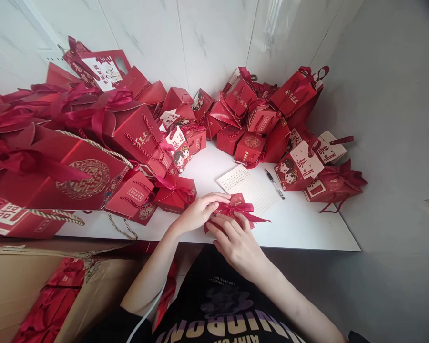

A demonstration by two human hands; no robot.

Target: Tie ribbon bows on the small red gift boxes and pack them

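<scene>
A small red gift box with a dark red ribbon bow sits near the front edge of the white table. My left hand holds its left side, fingers on the lid. My right hand grips it from the front, fingertips pinching the ribbon. The box partly rests on a lined sheet of paper with writing at its top. A black pen lies just right of the paper.
Several red gift boxes and bags with ribbons crowd the table's left side and back corner, including a large bag with rope handles. An open cardboard carton with red items stands on the floor at left. Grey wall at right.
</scene>
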